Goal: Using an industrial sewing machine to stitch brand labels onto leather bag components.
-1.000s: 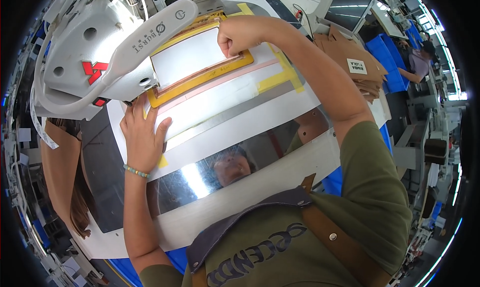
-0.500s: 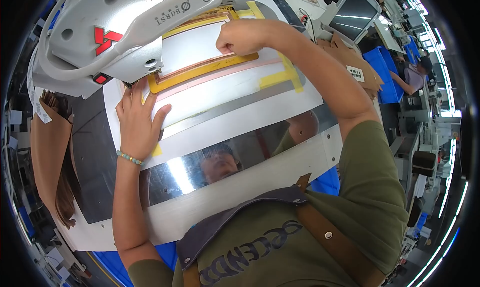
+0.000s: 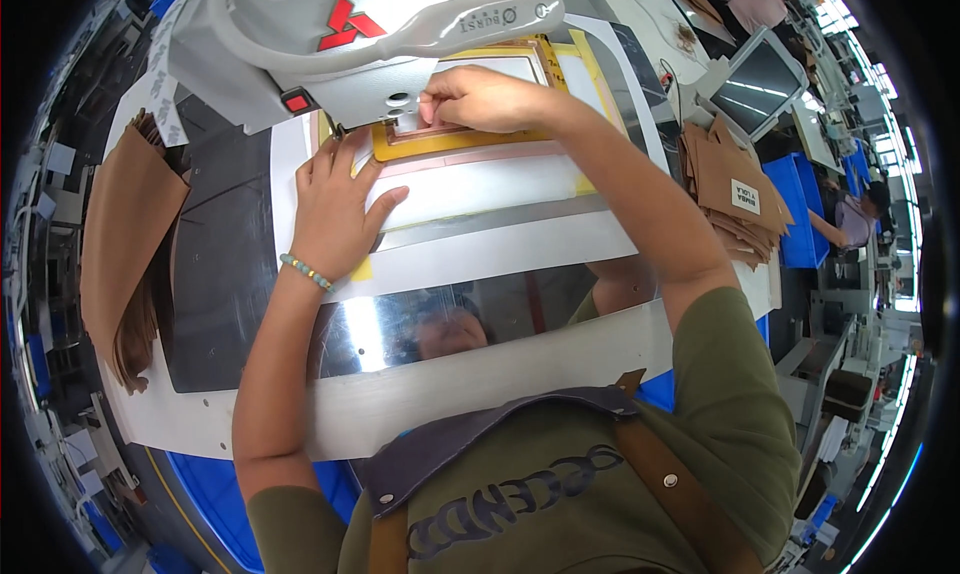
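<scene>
Already, a yellow frame (image 3: 462, 147) is laid on a white sheet (image 3: 480, 246), its far left part hidden by the machine's head (image 3: 350, 64); how much work is left cannot be told. By the left hand (image 3: 340, 196), fingers spread, the sheet is covered just beside the frame's near left corner. The right hand (image 3: 488, 101) is curled over the frame's opening, fingertips drawn together just beyond the near bar; whether anything is pinched cannot be seen.
</scene>
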The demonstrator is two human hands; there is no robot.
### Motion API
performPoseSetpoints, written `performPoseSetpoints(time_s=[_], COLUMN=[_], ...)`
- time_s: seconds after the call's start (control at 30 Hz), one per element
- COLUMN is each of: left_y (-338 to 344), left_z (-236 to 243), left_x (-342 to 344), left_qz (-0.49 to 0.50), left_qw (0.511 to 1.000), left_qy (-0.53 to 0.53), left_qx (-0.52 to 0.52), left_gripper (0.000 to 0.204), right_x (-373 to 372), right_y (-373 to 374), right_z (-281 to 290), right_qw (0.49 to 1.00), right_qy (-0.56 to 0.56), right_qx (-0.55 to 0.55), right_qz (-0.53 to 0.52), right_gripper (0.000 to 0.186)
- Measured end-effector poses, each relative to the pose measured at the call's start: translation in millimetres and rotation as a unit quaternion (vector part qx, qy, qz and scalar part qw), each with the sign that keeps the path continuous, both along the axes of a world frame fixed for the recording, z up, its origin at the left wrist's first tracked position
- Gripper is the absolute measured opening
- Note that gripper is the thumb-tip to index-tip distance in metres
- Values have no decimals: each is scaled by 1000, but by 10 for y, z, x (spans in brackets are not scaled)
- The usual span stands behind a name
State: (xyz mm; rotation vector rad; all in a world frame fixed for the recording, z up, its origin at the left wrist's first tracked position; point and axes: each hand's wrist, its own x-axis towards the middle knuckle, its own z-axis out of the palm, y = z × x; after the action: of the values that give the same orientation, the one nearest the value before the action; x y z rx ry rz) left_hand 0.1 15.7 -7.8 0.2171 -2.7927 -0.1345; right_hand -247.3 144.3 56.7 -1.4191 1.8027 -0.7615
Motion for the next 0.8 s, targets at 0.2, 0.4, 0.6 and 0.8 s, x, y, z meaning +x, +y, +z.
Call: performPoseSetpoints(time_s=[0.2, 0.4, 0.6, 0.8], left_y=[-57, -782, -1542, -1999], left_z=[34, 581, 541, 464], left_x=[44, 843, 1650, 2247], left_qz=[-35, 99, 252, 309], left_qw=[998, 992, 920, 920], left_qy=[17, 2, -21, -8], left_qx=[58, -72, -299, -240], left_gripper=[64, 56, 59, 24], right_x=[230, 34, -56, 19], right_y=[-153, 611, 814, 794], right_z=[-282, -262, -441, -378], right_qw=[993, 965, 934, 924], right_qy=[-89, 35, 62, 130], right_qx=[-39, -218, -269, -295], right_qz=[-64, -145, -228, -206], right_gripper=[23, 16, 16, 17])
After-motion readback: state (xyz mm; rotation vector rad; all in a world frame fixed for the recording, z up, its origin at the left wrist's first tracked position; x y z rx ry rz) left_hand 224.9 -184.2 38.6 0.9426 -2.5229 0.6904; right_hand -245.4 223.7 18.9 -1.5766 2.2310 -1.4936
